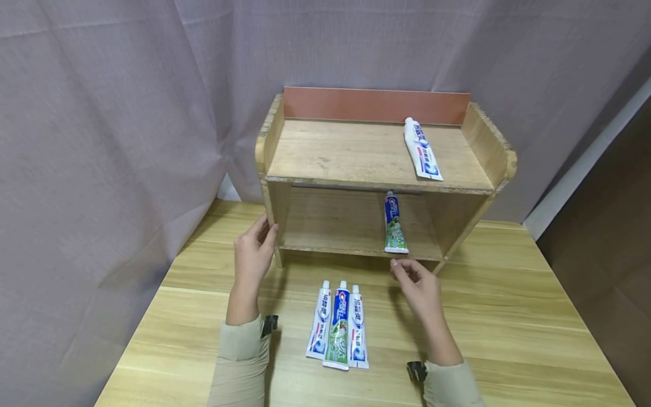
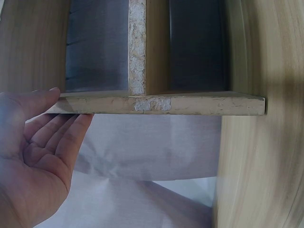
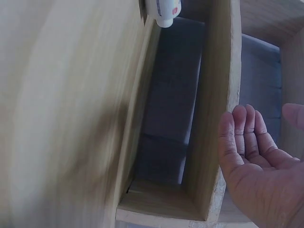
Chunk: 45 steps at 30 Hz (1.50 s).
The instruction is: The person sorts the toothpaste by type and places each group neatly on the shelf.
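A small two-tier wooden shelf (image 1: 346,152) stands on the table. My left hand (image 1: 256,243) grips the front edge of its left side panel (image 2: 199,104), thumb on one face and fingers on the other. My right hand (image 1: 419,282) is just in front of the lower board, fingers loosely bent and holding nothing. Right above it, a blue-green toothpaste tube (image 1: 394,223) lies on the lower tier, cap to the back. A white toothpaste tube (image 1: 423,150) lies on the top tier toward the right.
In front of the shelf, between my forearms, two white tubes (image 1: 319,322) (image 1: 358,328) flank a blue-green tube (image 1: 339,328) on the wooden table (image 1: 508,316). A grey curtain (image 1: 127,113) hangs behind. A brown panel (image 1: 605,226) stands at the right.
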{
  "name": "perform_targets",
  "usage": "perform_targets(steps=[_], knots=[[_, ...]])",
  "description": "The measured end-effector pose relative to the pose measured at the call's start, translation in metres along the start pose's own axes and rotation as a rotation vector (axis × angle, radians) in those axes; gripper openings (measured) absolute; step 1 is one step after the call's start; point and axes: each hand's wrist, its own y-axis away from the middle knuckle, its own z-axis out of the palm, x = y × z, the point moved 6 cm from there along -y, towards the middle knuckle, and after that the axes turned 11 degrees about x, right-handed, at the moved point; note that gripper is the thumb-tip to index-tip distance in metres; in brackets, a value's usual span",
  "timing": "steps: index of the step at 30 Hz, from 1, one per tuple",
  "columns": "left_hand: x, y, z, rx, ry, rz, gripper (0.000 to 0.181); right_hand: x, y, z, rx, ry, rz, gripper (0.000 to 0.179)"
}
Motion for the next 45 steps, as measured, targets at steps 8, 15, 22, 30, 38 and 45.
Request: perform_targets(steps=[8,15,22,30,38,45], knots=[[0.0,0.0,0.0,0.0,-0.003,-0.004,0.035,-0.007,0.01,0.006,-0.021,-0.027,0.009,0.026],[0.0,0.001,0.0,0.002,0.0,0.005,0.035,-0.042,0.025,0.005,-0.057,-0.018,-0.009,0.018],[0.002,0.001,-0.001,0.004,0.001,0.021,0.034,-0.015,0.023,0.014,-0.078,-0.036,0.006,0.022],[0.0,0.001,0.0,0.003,0.002,0.009,0.034,0.006,0.023,0.021,-0.081,-0.01,0.031,0.028],[-0.001,0.001,0.0,0.004,-0.005,0.0,0.034,0.008,0.029,0.025,-0.123,0.007,0.065,0.029],[-0.001,0.0,0.0,0.004,0.0,-0.003,0.035,0.009,0.034,0.029,-0.175,0.096,0.028,0.028]])
